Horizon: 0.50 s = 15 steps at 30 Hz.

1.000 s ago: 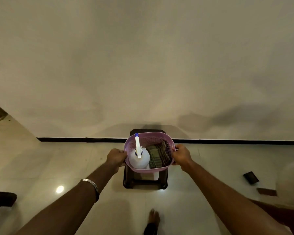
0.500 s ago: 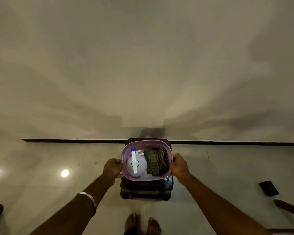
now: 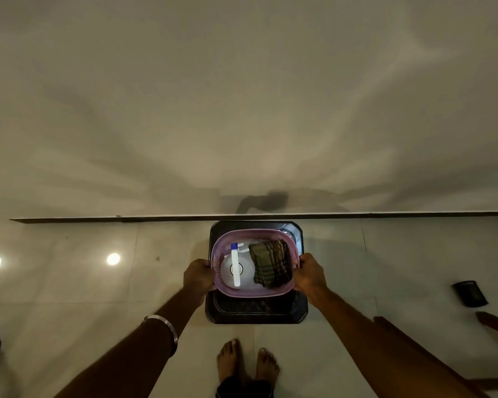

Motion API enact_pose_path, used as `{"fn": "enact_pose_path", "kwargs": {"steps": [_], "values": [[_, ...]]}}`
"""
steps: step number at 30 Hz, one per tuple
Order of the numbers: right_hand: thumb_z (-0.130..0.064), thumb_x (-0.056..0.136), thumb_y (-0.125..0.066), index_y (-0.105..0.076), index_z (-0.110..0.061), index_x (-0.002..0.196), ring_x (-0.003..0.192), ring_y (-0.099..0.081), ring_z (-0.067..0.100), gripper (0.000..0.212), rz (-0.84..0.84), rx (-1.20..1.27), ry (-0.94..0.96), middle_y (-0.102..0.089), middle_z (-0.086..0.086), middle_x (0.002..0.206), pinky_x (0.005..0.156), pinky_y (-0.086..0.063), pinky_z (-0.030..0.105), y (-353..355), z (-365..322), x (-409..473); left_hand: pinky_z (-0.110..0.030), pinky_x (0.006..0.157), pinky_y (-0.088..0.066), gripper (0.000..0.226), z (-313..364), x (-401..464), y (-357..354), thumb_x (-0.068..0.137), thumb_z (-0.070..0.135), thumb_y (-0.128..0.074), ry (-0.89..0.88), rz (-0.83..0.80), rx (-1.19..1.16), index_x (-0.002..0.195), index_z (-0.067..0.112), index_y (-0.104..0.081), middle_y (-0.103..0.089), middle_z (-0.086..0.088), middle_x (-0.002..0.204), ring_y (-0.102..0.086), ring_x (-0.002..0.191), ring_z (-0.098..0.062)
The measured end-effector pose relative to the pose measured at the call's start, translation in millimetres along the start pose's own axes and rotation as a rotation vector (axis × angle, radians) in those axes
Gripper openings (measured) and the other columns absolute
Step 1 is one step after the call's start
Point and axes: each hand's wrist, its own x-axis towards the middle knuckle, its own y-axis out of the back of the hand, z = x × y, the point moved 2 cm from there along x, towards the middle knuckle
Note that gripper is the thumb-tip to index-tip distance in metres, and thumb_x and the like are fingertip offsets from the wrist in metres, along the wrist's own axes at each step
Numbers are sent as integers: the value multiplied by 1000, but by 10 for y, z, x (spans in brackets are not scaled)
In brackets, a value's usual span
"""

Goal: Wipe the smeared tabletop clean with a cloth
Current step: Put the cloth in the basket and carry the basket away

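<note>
Left hand point(image 3: 199, 275) and right hand point(image 3: 308, 273) gripping opposite rims of pink basket point(image 3: 252, 292) above small dark table point(image 3: 256, 308); inside, folded checked cloth point(image 3: 269, 264) right, long axis near-to-far; white spray bottle point(image 3: 235, 265) left, blue tip pointing away

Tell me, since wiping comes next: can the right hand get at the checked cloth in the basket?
Probably yes. The checked cloth lies uncovered in the basket beside the right hand, but that hand grips the rim and must let go first.
</note>
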Motion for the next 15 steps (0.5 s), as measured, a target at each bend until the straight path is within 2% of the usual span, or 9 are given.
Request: {"fn": "enact_pose_path", "kwargs": {"steps": [4,6,8,10,15], "values": [[-10,98,-53,-55,-8,106,90,-67,27,9,9,-27,7,-64,11,100,79,-60,44,-13,2,21,-46,77,-60,10,-33,65,-25,91,4,-60,2,5,25,85,10,-66,-69,-13,88,-69,79,-29],[-11,99,-52,-54,-8,106,89,-67,28,9,12,-21,15,-64,11,99,78,-60,44,-7,3,9,-46,76,-61,8,-52,77,-24,90,5,-61,0,7,13,87,10,-67,-69,-13,88,-69,78,-28],[-11,99,-51,-54,-7,107,86,-64,24,9,20,-28,31,-65,11,100,71,-58,37,1,1,-6,-45,75,-61,9,-71,86,-29,90,6,-61,-8,14,7,94,7,-68,-70,-13,88,-70,77,-28],[-13,101,-49,-53,-6,109,82,-60,20,11,20,-43,50,-65,12,103,63,-49,26,-3,0,-10,-45,76,-61,10,-96,91,-33,89,8,-62,-22,28,14,97,7,-69,-71,-11,88,-70,78,-28],[-16,101,-51,-52,-4,118,88,-62,21,20,-11,-74,89,-65,13,111,63,-46,20,23,-38,-74,-45,88,-56,19,-102,57,-50,90,13,-60,-82,56,119,108,9,-66,-70,-12,106,-67,96,-31]]}}
